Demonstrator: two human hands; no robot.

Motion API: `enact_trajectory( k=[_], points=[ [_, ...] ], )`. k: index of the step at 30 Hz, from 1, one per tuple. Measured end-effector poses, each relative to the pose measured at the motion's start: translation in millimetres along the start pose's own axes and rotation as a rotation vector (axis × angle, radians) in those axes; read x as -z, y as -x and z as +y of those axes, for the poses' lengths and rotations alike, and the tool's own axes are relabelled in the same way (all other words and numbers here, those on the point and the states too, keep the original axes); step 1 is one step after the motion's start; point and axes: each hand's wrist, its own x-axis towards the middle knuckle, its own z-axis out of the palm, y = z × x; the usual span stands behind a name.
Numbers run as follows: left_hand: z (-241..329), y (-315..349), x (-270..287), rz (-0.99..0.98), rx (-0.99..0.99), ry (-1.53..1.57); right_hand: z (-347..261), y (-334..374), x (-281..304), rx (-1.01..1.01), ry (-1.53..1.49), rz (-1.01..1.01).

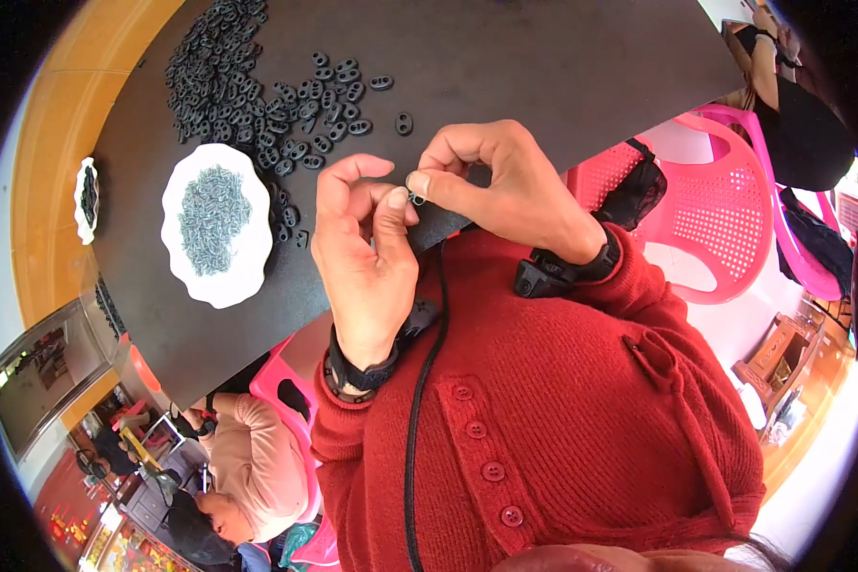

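Observation:
My left hand (364,250) and my right hand (500,186) meet over the near edge of the dark table, fingertips almost touching. Between the two thumbs shows a tiny dark and silvery piece (416,198), pinched from both sides; the fingers cover most of it, so its exact kind is unclear. To the left stands a white scalloped dish (260,268) filled with small metal springs (214,219). Beyond my hands a large heap of black oval two-hole cord locks (221,91) spreads over the table, with a few lying singly near my right hand.
The brown table (543,57) runs off to the far right. At the left edge sits a smaller white dish (87,200) with black pieces. A pink plastic chair (720,224) is on the right. Another person (257,448) sits at lower left, one more at upper right.

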Motion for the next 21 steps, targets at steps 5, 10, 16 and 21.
enact_trajectory(
  k=[5, 10, 16, 21],
  points=[
    [-1.7, 3.2, -7.4, 0.074, 0.012, 0.014, -0.1, 2.3, -3.2, -0.001, -0.007, 0.016],
    [-0.1, -0.9, -2.4, 0.040, 0.001, -0.008, 1.0, 0.1, -1.2, -0.028, -0.072, 0.023],
    [3.2, -2.2, -1.5, 0.038, 0.104, 0.129, 5.5, -3.2, 3.7, -0.048, -0.086, 0.033],
    [-6.9, -1.7, 5.7, 0.023, 0.177, 0.189, 8.9, -4.4, 7.8, -0.048, -0.094, 0.062]
  ],
)
